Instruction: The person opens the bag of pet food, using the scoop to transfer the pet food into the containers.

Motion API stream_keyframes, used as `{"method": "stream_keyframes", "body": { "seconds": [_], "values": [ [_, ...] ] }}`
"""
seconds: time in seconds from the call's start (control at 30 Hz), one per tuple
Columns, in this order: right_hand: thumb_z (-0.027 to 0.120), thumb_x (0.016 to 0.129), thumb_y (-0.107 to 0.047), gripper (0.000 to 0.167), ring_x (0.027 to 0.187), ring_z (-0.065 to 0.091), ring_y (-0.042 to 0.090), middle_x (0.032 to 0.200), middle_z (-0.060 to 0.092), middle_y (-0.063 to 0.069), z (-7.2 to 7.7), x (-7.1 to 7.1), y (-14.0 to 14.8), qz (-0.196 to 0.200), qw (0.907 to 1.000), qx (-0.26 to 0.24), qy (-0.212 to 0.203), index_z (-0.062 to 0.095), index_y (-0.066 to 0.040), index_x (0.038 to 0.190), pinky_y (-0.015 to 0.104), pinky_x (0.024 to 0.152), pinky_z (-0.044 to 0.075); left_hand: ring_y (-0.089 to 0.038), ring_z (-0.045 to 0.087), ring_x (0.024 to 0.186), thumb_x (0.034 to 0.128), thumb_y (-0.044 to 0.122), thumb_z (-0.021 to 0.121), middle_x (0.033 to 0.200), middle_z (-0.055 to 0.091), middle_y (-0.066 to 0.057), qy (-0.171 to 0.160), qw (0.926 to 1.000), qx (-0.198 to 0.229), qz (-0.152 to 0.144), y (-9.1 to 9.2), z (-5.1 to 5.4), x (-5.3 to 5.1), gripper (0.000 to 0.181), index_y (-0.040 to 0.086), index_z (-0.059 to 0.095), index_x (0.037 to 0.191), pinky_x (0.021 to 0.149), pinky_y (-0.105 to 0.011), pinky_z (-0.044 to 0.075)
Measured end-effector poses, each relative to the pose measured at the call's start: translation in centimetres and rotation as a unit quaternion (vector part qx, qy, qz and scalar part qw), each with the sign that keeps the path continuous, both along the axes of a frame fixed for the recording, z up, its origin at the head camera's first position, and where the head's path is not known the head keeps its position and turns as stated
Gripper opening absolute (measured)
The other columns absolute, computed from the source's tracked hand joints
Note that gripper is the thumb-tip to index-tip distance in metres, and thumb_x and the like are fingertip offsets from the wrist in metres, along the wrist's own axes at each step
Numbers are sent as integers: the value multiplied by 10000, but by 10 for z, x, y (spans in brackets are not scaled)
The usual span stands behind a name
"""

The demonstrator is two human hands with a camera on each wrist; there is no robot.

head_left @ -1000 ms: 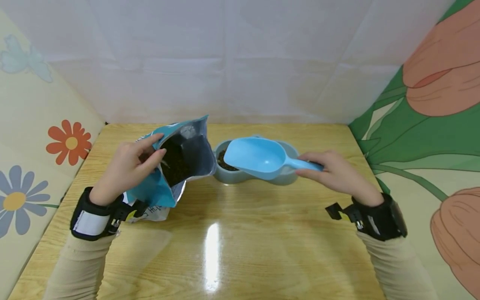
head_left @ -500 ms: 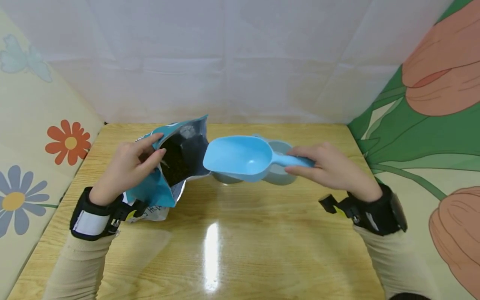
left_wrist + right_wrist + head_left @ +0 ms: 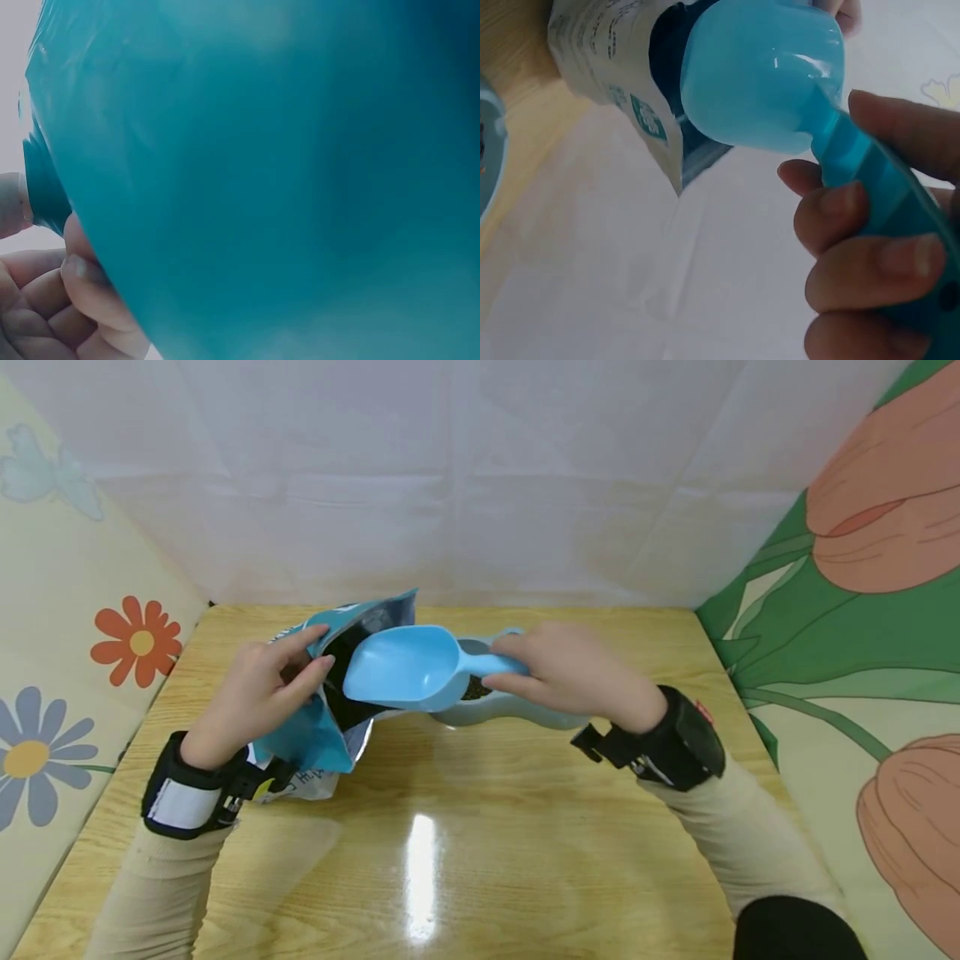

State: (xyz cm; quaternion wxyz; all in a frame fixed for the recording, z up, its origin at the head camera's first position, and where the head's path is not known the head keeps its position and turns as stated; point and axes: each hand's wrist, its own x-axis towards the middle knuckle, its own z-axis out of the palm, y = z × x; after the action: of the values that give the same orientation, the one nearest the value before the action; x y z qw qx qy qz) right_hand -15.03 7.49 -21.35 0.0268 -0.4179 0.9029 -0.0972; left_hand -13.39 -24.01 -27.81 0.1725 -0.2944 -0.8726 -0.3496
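Observation:
In the head view my left hand (image 3: 258, 697) grips the near-left edge of an open blue bag (image 3: 300, 739) with a silvery lining and dark, crumbly contents. The left wrist view is mostly filled by the bag's teal side (image 3: 262, 180), with curled fingers (image 3: 97, 292) at its edge. My right hand (image 3: 570, 677) holds a light blue scoop (image 3: 408, 667) by its handle. The scoop's front reaches into the bag's mouth, and its visible inside looks bare. Fingers wrap the ribbed handle in the right wrist view (image 3: 885, 202).
Behind the scoop and right hand, a grey-blue double bowl (image 3: 517, 710) stands on the wooden table (image 3: 495, 843), partly hidden. Dark bits lie in its left compartment. A white cloth (image 3: 480, 485) hangs behind the table, with flower-printed panels (image 3: 847, 677) at the sides.
My right hand has carried the scoop leftward from over the bowl to the bag's mouth. The left hand and the bag have stayed nearly still.

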Motion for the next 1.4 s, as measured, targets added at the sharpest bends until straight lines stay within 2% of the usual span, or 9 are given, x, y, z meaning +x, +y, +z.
{"method": "stream_keyframes", "body": {
  "seconds": [0.13,0.3,0.37,0.5,0.7,0.97,1.07,1.23,1.4],
  "values": [
    [572,891,-329,234,503,357,105,575,381,-40,-3,-5,-18,79,9999,145,-3,534,-137,763,252,489,278,-56,336,440,841,-12,594,519,399,77,-38,10000,-20,-9,1,0,0,359,-136,532,1173,433,-223,243],
    [571,894,-328,266,514,383,107,614,441,-30,-10,-8,-39,114,9988,475,78,611,-70,941,235,478,271,-59,333,439,841,-15,593,515,385,76,-125,9999,-16,-10,1,0,1,367,-132,527,1182,433,-226,246],
    [579,890,-319,263,522,377,108,616,427,-36,-13,-7,-44,121,9979,606,176,607,-65,953,233,484,264,-60,332,436,839,-16,594,511,381,77,-143,9999,-15,-6,2,0,1,369,-124,529,1186,433,-227,248],
    [604,875,-305,242,505,327,111,573,314,-37,-19,-6,-50,41,9964,728,442,518,-105,771,244,472,224,-62,330,433,836,-24,596,511,374,74,-130,9999,33,-24,4,0,1,371,-126,529,1186,430,-226,247],
    [609,867,-337,285,502,346,116,570,310,-31,-23,-2,-56,-295,9904,1108,774,462,-138,726,255,458,200,-61,334,445,827,-34,603,521,370,64,-118,9999,74,-51,6,0,2,372,-131,531,1179,432,-218,256],
    [579,888,-334,248,575,441,131,646,460,-16,-17,-1,-78,-761,9794,1833,383,500,-142,751,270,498,284,-55,320,440,822,-40,605,516,355,69,-51,9999,102,-43,7,2,3,367,-135,535,1169,431,-224,247],
    [572,896,-299,207,579,432,132,637,439,-14,-18,-2,-86,-706,9784,1924,278,517,-139,776,276,504,275,-59,325,443,823,-28,612,521,362,67,-79,9999,69,-20,6,2,4,373,-131,534,1173,432,-221,249],
    [529,908,-189,217,522,317,109,573,305,-26,-22,-7,-103,-615,9763,2041,367,485,-157,698,268,461,212,-62,343,445,820,-27,618,531,391,63,-121,9999,27,-57,7,2,3,381,-121,536,1180,430,-207,270],
    [477,935,-172,178,544,436,120,615,449,0,-27,-16,-121,-482,9678,2406,551,622,-150,834,253,451,306,-63,334,441,831,-21,609,529,378,70,-120,9999,86,-74,5,1,2,378,-127,528,1185,431,-208,257]
  ]
}}
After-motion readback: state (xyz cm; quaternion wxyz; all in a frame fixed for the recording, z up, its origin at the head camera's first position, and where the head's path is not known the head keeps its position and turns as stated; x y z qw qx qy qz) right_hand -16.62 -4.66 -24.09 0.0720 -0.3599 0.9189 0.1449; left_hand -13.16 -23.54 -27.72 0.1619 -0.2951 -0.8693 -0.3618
